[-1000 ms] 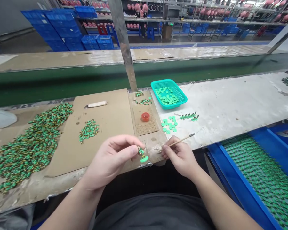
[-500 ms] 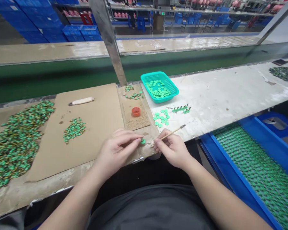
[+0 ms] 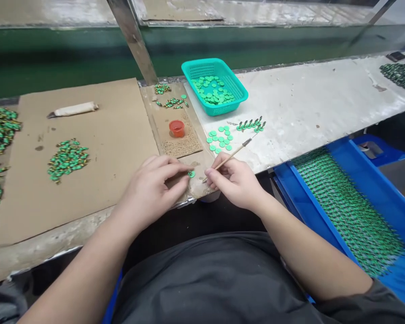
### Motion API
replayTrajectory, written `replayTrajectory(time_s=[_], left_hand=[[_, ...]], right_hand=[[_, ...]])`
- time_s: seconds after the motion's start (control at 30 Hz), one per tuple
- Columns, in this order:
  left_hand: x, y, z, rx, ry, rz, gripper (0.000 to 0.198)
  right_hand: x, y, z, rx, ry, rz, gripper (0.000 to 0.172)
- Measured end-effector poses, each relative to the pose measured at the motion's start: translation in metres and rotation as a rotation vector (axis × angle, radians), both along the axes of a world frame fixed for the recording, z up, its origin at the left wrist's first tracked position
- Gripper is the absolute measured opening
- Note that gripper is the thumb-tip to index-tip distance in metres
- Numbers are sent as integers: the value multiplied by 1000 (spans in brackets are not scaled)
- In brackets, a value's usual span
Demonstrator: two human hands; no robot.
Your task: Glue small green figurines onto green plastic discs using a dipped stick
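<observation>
My left hand [image 3: 158, 184] is closed at the bench's front edge, thumb and fingertips pinching a small green disc [image 3: 191, 173]; any part on top of it is hidden by the fingers. Between the thumb and fingers of my right hand [image 3: 234, 177] is a thin paintbrush [image 3: 232, 154], its dark end pointing up and away to the right, its pale end down near the bench. Just beyond the hands lie loose green discs [image 3: 219, 138]. Several discs with dark upright pieces [image 3: 251, 124] stand to their right. A red cup [image 3: 177, 128] sits on a cardboard piece [image 3: 182, 147].
A teal basket [image 3: 241, 101] holds more green discs. On the left cardboard sheet [image 3: 121, 121] lie a pile of small green-gold parts [image 3: 68, 158] and a wrapped tool [image 3: 74, 109]. A larger heap [image 3: 0, 135] is far left. Below right, a blue tray [image 3: 400, 265] holds rows of green pieces.
The view has tipped downward and shifted, so the bench appears higher up in it. Both hands keep their grips on the disc and the paintbrush, little changed against the bench.
</observation>
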State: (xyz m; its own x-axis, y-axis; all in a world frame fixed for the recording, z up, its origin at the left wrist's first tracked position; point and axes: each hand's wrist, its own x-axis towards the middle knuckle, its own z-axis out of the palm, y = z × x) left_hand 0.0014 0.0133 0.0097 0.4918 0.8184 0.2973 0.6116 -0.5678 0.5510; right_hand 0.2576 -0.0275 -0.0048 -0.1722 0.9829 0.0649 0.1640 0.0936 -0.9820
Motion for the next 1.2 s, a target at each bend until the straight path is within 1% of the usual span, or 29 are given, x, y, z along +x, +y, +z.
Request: replayTrajectory(time_s=[0.13,0.27,0.37,0.47,0.63,0.83,1.03,1.2], left_hand=[[3,2,-3,-1,-27,14,25],[4,-1,-7,0,-70,33,20],[4,-2,-9,-12,-93,47,17],[3,-3,-9,-26,-93,53,19],[4,-4,-6,-28,-94,61,21],[4,-5,-6,-44,-84,75,20],[3,-2,-5,-31,-68,52,28],[3,-1,-4,-27,-79,38,32]], right_hand=[[0,5,9,66,-67,56,30],[-2,13,19,242,-238,125,24],[-4,18,22,342,-322,171,20],[-6,22,21,393,-377,192,20],[-9,25,21,410,-415,233,19],[-11,27,21,420,-426,233,18],[-15,25,24,399,-446,232,18],[-21,24,24,384,-396,223,21]])
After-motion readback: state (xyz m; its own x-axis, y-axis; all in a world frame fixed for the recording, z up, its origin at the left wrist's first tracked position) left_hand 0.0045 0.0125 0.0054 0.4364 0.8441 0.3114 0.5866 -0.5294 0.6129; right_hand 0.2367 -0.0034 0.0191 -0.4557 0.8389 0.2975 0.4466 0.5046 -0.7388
